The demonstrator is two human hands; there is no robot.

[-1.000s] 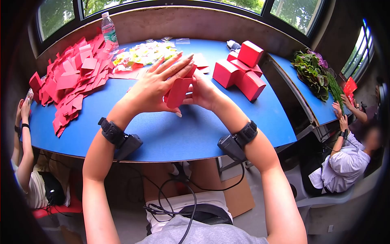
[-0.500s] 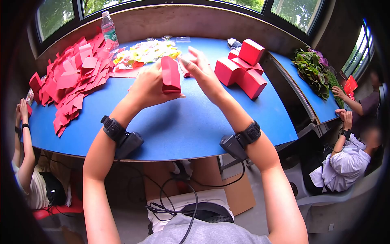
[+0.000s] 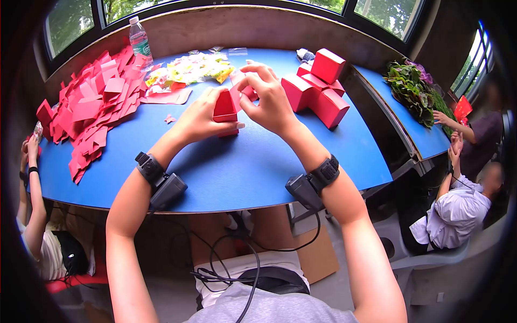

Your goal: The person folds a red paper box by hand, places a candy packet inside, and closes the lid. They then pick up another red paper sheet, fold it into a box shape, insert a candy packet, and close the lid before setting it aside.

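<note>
My left hand [image 3: 207, 114] is wrapped round a red paper box [image 3: 225, 114], holding it just above the blue table. The box stands with its opening towards me and its dark red inside showing. My right hand [image 3: 266, 99] is curled at the box's far right side, thumb and fingertips pinched at a raised red flap [image 3: 235, 86]; the exact contact is partly hidden by the fingers. Several finished-looking red boxes [image 3: 329, 107] are stacked just right of my right hand. Wrapped candies in yellow and white [image 3: 196, 70] lie beyond my left hand.
A big heap of folded red card pieces [image 3: 91, 102] covers the table's left side, by a water bottle [image 3: 140, 40]. A red scrap [image 3: 169, 119] lies on the blue tabletop [image 3: 247, 177]. Leafy greens [image 3: 409, 94] rest on another table, right. People sit at both sides.
The box has turned so its open inside shows. My right hand has gone from straight, spread fingers to a curled pinch at the flap. The view has shifted slightly.
</note>
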